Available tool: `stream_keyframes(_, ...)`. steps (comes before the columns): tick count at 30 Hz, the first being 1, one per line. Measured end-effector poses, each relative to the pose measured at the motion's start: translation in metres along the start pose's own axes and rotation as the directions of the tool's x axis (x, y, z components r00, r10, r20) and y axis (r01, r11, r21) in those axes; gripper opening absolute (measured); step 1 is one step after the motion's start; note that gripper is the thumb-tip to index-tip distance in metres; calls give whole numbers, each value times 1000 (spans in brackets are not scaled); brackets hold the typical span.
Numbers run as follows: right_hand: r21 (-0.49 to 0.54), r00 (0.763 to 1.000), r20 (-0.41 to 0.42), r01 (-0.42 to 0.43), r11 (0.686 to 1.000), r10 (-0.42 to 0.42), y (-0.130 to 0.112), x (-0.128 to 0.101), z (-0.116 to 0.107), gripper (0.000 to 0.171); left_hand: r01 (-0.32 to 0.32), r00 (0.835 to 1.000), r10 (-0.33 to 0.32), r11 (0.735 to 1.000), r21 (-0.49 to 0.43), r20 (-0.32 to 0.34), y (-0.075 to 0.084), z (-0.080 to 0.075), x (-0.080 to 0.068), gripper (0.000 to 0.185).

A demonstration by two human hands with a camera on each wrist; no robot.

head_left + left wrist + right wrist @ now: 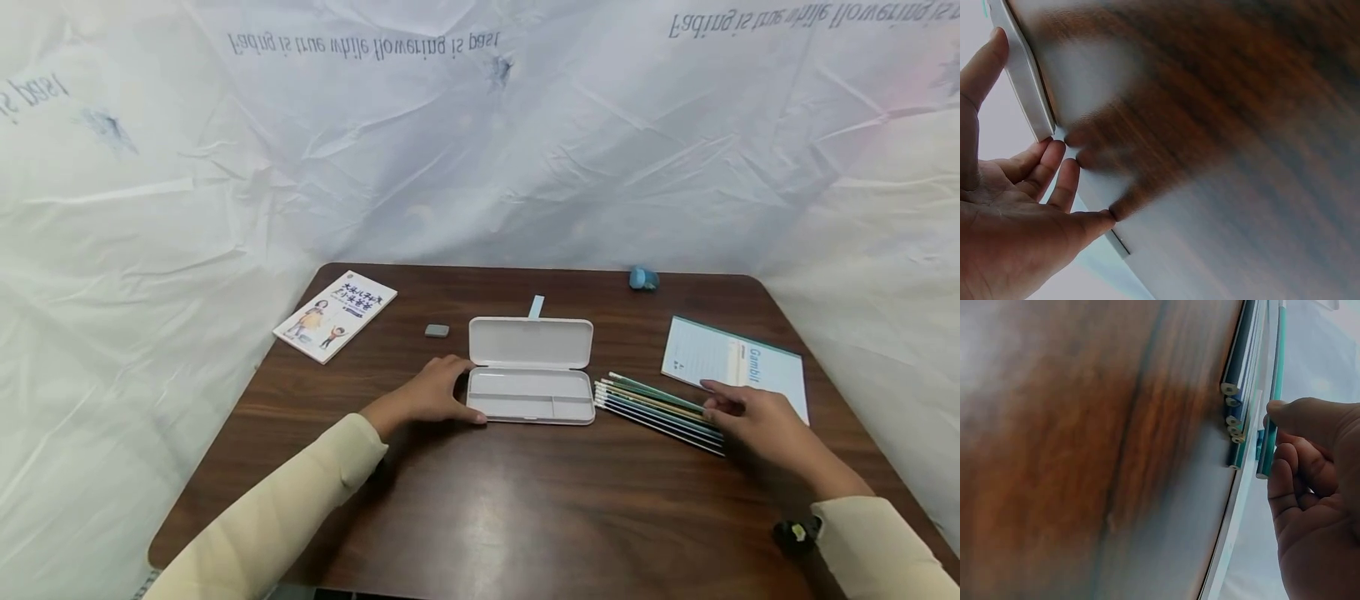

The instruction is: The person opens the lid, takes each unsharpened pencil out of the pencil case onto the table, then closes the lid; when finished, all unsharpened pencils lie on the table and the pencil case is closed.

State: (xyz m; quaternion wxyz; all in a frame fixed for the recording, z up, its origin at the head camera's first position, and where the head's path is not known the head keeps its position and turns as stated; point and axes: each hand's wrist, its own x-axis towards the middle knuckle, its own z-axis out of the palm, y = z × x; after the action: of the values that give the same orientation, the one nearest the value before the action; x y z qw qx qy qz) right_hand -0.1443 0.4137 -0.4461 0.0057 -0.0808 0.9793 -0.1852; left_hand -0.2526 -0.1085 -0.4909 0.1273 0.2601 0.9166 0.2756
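A white pencil case [530, 343] lies open on the table, its lid folded back and its divided tray bare. My left hand [435, 390] grips the case's left end, thumb at the front corner and fingers farther back; the left wrist view shows them along the white edge [1025, 81]. To the right of the case, several pencils [656, 414] lie side by side, white ends toward it. Between thumb and fingers, my right hand [1316, 456] pinches a green pencil [1277, 369], lifted slightly off the others.
A blue-and-white notepad [705, 354] lies beyond the right hand. Toward the back edge sits a small blue object [643, 279], perhaps a sharpener. A grey eraser [437, 331] and a picture-covered book [335, 317] lie left of the case. White sheeting [480, 183] surrounds the brown table [525, 517].
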Motion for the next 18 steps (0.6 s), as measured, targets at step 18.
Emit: stream_keyframes(18,15,1000,12,-11,1000,11,-3,22,2,54,16,1000,-16,1000,-8,21,15,-9,-8,108)
